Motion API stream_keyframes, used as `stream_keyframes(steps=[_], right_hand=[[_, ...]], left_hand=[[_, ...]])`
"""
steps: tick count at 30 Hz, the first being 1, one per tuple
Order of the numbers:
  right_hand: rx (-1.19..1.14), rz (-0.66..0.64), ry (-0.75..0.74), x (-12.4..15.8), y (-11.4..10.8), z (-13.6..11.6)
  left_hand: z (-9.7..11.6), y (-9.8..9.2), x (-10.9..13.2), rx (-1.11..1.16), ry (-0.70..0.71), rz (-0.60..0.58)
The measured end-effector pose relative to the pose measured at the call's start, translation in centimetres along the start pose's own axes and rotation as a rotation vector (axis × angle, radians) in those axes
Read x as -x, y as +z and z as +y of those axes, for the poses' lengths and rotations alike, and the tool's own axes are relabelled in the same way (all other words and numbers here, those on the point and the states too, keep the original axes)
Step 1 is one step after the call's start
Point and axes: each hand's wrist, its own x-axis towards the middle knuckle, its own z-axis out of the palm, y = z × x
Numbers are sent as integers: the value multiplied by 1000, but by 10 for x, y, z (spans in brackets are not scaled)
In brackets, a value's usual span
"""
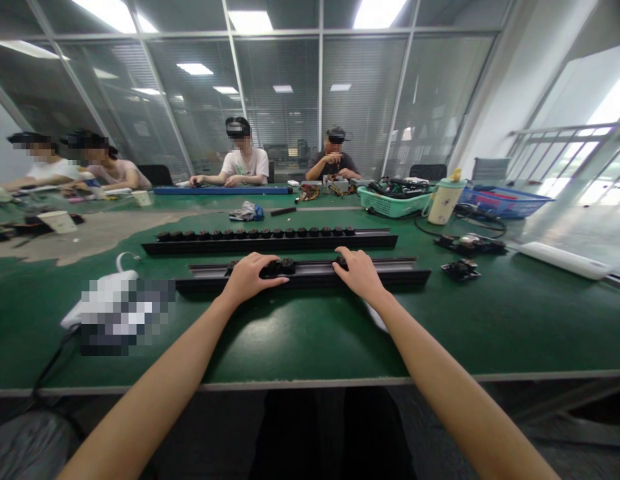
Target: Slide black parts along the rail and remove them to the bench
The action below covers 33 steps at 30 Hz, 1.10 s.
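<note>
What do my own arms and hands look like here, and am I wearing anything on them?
The bare left forearm and bare right forearm show no sleeves. The ungloved left hand and ungloved right hand show no cables, and neither wrist shows a watch or band. Dark trousers show below the table edge.

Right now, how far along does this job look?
The far rail looks done: black pieces line it nearly end to end. In hand is the near rail, with the left hand and right hand at a short cluster of those pieces near its middle. Left: much of that rail is bare, and dark parts lie on the table to the right.
</note>
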Motion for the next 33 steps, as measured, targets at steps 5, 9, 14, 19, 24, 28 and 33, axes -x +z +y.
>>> stream_keyframes(steps=[5, 9, 14, 19, 24, 28, 33], right_hand=[[-7, -1, 26, 0, 2, 0], [-27, 26, 72, -1, 6, 1], [-67, 46, 96, -2, 8, 1], [-93, 56, 127, -2, 7, 1], [-92, 61, 135, -1, 6, 2], [-87, 72, 142, -2, 7, 4], [-88, 83, 147, -2, 8, 5]], left_hand=[[-1, 0, 0, 3, -9, 2], [-1, 1, 0, 2, 2, 4], [-1, 1, 0, 3, 2, 2], [-1, 0, 0, -1, 5, -2], [-2, 1, 0, -5, 3, 2], [-3, 2, 0, 0, 8, 3], [-2, 1, 0, -4, 7, 1]])
